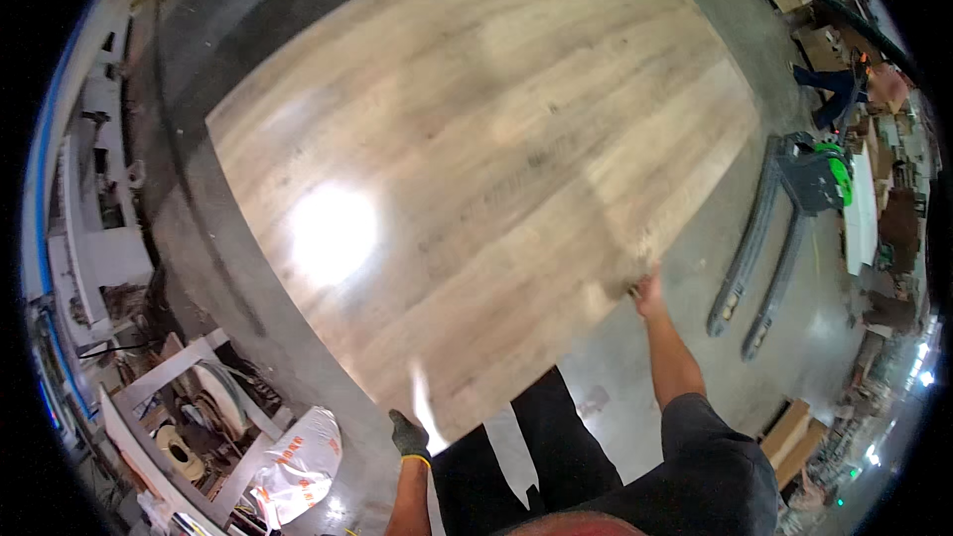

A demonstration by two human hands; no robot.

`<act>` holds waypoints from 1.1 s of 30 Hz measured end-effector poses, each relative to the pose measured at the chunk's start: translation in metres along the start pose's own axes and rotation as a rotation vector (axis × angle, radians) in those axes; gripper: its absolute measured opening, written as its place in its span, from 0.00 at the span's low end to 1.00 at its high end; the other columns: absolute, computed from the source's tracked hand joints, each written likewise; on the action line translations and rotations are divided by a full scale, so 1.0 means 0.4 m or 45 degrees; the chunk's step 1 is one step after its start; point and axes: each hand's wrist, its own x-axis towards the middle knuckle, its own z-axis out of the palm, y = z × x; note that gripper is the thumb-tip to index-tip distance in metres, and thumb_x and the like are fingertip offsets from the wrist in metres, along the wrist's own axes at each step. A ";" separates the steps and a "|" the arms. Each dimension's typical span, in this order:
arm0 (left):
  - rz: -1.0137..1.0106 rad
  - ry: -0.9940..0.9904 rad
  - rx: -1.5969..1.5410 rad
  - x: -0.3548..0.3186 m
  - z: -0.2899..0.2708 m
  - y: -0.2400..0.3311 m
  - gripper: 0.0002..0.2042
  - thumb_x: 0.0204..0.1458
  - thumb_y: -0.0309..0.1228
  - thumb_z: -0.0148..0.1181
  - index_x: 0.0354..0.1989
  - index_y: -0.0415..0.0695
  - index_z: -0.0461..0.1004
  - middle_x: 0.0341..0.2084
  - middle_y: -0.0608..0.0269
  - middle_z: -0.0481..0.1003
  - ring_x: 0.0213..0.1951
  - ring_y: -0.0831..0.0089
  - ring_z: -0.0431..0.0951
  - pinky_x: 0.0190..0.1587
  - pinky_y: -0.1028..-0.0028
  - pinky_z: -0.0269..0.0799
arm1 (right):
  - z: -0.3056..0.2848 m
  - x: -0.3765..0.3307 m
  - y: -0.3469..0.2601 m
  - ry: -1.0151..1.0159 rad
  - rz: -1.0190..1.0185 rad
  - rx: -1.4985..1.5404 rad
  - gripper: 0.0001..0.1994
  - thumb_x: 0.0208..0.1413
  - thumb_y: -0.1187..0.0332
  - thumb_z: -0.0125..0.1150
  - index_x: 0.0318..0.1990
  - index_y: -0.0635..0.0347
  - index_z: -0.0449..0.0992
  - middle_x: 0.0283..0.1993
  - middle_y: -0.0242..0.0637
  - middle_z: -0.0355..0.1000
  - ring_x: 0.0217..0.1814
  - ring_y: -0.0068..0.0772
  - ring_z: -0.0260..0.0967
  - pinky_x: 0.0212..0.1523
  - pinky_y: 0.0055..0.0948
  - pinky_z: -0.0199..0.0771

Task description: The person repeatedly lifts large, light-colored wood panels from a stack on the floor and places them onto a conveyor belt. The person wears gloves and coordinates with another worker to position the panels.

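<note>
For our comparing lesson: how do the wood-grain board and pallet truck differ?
The board is light brown with wood grain; the pallet truck is grey with green parts. The board is one broad sheet; the pallet truck has two long, narrow forks. The left hand and right hand hold the board; no hand touches the pallet truck on the floor. Both share one workspace.
</note>
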 end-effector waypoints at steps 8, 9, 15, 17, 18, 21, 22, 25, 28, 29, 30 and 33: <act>-0.023 -0.023 -0.217 -0.149 -0.108 -0.022 0.30 0.46 0.37 0.54 0.56 0.31 0.59 0.40 0.44 0.74 0.36 0.52 0.76 0.40 0.60 0.72 | -0.175 0.099 -0.026 -0.089 -0.189 0.343 0.37 0.59 0.41 0.37 0.65 0.62 0.49 0.68 0.45 0.47 0.68 0.45 0.46 0.64 0.39 0.50; -0.046 0.057 -0.524 -0.193 -0.174 0.006 0.28 0.48 0.41 0.54 0.53 0.32 0.62 0.40 0.47 0.74 0.37 0.55 0.76 0.41 0.62 0.71 | -0.105 0.086 -0.025 -0.002 -0.141 0.257 0.37 0.59 0.41 0.37 0.65 0.63 0.49 0.68 0.45 0.47 0.68 0.45 0.47 0.64 0.39 0.51; -0.730 0.106 -1.815 -0.332 -0.362 0.159 0.30 0.52 0.55 0.52 0.43 0.34 0.70 0.40 0.56 0.74 0.38 0.63 0.74 0.44 0.65 0.70 | -0.133 0.019 -0.164 0.122 -0.064 -0.295 0.32 0.61 0.46 0.38 0.63 0.63 0.53 0.65 0.46 0.52 0.63 0.44 0.53 0.60 0.39 0.56; -0.705 0.088 -1.780 -0.366 -0.419 0.205 0.24 0.53 0.48 0.52 0.45 0.36 0.69 0.36 0.53 0.75 0.35 0.59 0.74 0.40 0.61 0.71 | -0.153 0.017 -0.185 0.015 -0.063 -0.072 0.30 0.61 0.50 0.39 0.63 0.63 0.54 0.63 0.47 0.54 0.62 0.44 0.55 0.59 0.39 0.58; -0.723 0.119 -1.773 -0.392 -0.446 0.207 0.21 0.54 0.45 0.52 0.45 0.37 0.68 0.34 0.52 0.75 0.34 0.57 0.74 0.38 0.59 0.71 | -0.138 -0.024 -0.203 -0.063 -0.093 -0.177 0.29 0.61 0.51 0.40 0.62 0.63 0.55 0.62 0.48 0.55 0.61 0.44 0.55 0.58 0.38 0.58; -0.282 0.433 -0.888 -0.401 -0.453 0.138 0.16 0.53 0.38 0.48 0.46 0.41 0.67 0.29 0.47 0.73 0.32 0.50 0.73 0.35 0.55 0.68 | -0.078 -0.044 -0.253 -0.156 0.023 0.154 0.25 0.62 0.54 0.37 0.61 0.61 0.57 0.62 0.42 0.56 0.60 0.41 0.56 0.60 0.39 0.58; -0.266 0.499 -0.678 -0.415 -0.530 0.138 0.16 0.54 0.40 0.47 0.45 0.41 0.68 0.29 0.46 0.73 0.32 0.48 0.72 0.36 0.54 0.67 | -0.022 -0.081 -0.228 -0.036 0.107 -0.005 0.26 0.62 0.53 0.37 0.61 0.60 0.56 0.63 0.41 0.54 0.61 0.40 0.55 0.61 0.39 0.57; -0.258 0.599 -0.494 -0.419 -0.679 0.176 0.18 0.56 0.45 0.43 0.40 0.42 0.70 0.28 0.43 0.72 0.33 0.44 0.72 0.38 0.53 0.66 | -0.043 -0.029 -0.261 0.141 0.270 0.045 0.26 0.56 0.52 0.39 0.58 0.55 0.64 0.62 0.38 0.59 0.62 0.43 0.57 0.58 0.46 0.56; -0.614 0.556 -0.661 -0.442 -0.692 0.093 0.32 0.54 0.59 0.38 0.32 0.38 0.73 0.33 0.40 0.74 0.39 0.43 0.72 0.44 0.54 0.65 | -0.031 -0.052 -0.274 0.031 0.335 -0.066 0.25 0.53 0.54 0.41 0.56 0.54 0.65 0.61 0.38 0.60 0.59 0.44 0.60 0.54 0.48 0.59; -0.609 0.583 -0.623 -0.468 -0.678 0.042 0.32 0.54 0.59 0.37 0.32 0.38 0.74 0.33 0.40 0.74 0.39 0.43 0.72 0.44 0.55 0.65 | 0.001 -0.086 -0.265 0.015 0.365 -0.069 0.24 0.52 0.55 0.42 0.55 0.54 0.66 0.60 0.38 0.62 0.58 0.44 0.61 0.53 0.48 0.61; -0.569 0.593 -0.636 -0.448 -0.701 0.040 0.32 0.54 0.59 0.37 0.32 0.38 0.74 0.34 0.40 0.74 0.40 0.43 0.72 0.44 0.55 0.65 | 0.004 -0.067 -0.300 -0.043 0.165 -0.331 0.24 0.51 0.55 0.43 0.54 0.54 0.67 0.58 0.38 0.63 0.57 0.44 0.62 0.51 0.49 0.63; -0.495 0.636 -0.645 -0.367 -0.806 0.058 0.32 0.54 0.59 0.36 0.33 0.38 0.74 0.34 0.40 0.74 0.40 0.44 0.72 0.45 0.55 0.65 | 0.046 -0.023 -0.338 -0.179 -0.253 -0.846 0.22 0.50 0.54 0.44 0.49 0.53 0.69 0.53 0.38 0.67 0.55 0.44 0.64 0.46 0.49 0.66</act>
